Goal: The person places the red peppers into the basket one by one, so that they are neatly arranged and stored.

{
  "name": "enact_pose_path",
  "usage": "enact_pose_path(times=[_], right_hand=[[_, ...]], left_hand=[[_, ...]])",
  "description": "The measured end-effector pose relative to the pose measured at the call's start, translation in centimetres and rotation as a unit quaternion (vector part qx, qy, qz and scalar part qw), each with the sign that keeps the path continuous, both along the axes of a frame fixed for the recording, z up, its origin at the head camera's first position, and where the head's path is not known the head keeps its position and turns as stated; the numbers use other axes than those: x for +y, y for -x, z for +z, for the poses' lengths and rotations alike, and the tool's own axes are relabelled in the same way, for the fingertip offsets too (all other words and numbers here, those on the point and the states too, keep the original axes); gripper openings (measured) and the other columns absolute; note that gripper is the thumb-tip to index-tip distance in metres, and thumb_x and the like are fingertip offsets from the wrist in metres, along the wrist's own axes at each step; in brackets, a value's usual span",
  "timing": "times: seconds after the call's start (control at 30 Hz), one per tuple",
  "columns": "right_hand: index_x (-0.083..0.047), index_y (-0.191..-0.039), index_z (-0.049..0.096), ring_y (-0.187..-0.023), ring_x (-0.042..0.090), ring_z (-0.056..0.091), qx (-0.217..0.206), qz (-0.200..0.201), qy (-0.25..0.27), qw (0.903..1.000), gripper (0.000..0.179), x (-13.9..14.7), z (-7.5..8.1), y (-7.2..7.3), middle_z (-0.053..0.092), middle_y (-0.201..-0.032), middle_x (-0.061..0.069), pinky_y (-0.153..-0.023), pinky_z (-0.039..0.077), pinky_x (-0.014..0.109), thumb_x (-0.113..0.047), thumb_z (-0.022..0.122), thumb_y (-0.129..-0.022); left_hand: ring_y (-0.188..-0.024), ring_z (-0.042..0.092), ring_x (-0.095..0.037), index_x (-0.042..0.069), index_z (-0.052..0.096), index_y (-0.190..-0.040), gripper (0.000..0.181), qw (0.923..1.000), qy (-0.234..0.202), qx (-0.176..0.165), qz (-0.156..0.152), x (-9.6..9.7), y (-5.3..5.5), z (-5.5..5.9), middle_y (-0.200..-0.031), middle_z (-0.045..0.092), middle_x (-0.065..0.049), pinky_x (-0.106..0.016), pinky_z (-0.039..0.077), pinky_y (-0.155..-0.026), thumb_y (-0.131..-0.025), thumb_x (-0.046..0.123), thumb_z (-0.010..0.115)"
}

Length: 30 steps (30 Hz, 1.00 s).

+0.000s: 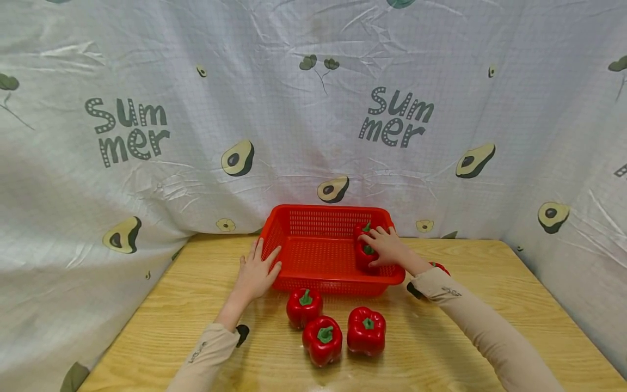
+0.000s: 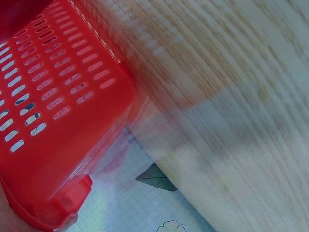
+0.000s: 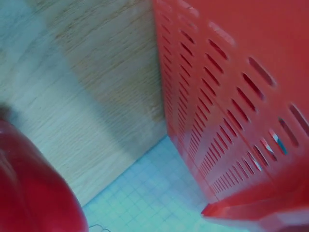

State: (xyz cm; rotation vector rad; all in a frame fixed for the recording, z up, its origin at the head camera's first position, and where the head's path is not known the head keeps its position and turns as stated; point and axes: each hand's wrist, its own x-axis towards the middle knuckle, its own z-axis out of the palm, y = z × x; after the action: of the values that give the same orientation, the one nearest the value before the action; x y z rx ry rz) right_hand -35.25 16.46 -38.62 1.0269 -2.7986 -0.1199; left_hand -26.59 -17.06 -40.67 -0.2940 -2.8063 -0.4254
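The left hand has its grip spread on the edge of the red basket, while the right hand's grip pinches a pepper inside, by another pepper, with more peppers on the tabletop.

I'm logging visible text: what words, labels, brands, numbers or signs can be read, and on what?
"summer", split over two lines: left part of the white avocado-print cloth backdrop.
"summer", same split: right of centre, same backdrop.
Cut off, unreadable: print at the backdrop's right edge.
Too small to read: print on the left beige sleeve and right beige sleeve.
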Motion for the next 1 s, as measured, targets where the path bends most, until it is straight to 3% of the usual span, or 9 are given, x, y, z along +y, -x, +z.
enact_pose_path(times=[0.2, 0.5, 1.0], right_hand=[[-0.015, -0.126, 0.047, -0.105, 0.03, 0.041, -0.002, -0.003, 0.034, 0.9994, 0.064, 0.9, 0.5, -0.5, 0.051, -0.116, 0.013, -0.085, 0.034, 0.058, -0.04, 0.07, -0.072], [-0.015, -0.122, 0.051, -0.107, 0.029, 0.042, -0.006, 0.01, 0.074, 0.9972, 0.052, 2.4, 0.9, -2.3, 0.055, -0.114, 0.009, -0.084, 0.029, 0.052, -0.037, 0.065, -0.077], [-0.01, -0.117, 0.055, -0.104, 0.027, 0.047, 0.097, 0.061, 0.139, 0.9837, 0.048, 5.4, 1.0, -6.4, 0.056, -0.11, 0.009, -0.086, 0.032, 0.05, -0.027, 0.069, -0.074]], left_hand=[[-0.134, 0.016, -0.042, 0.015, 0.044, -0.133, 0.045, 1.0, 0.003, -0.002, -0.001, 0.0, 0.1, -0.1, -0.144, 0.021, -0.027, -0.068, 0.023, -0.094, -0.092, 0.032, 0.041], [-0.135, 0.015, -0.042, 0.016, 0.043, -0.134, 0.045, 0.9999, 0.007, -0.008, 0.0, 0.0, 0.0, -0.1, -0.144, 0.02, -0.027, -0.068, 0.023, -0.094, -0.092, 0.034, 0.039], [-0.135, 0.015, -0.041, 0.016, 0.043, -0.133, 0.045, 1.0, 0.003, -0.003, 0.002, 0.0, 0.1, -0.1, -0.144, 0.02, -0.027, -0.068, 0.022, -0.095, -0.092, 0.032, 0.042]])
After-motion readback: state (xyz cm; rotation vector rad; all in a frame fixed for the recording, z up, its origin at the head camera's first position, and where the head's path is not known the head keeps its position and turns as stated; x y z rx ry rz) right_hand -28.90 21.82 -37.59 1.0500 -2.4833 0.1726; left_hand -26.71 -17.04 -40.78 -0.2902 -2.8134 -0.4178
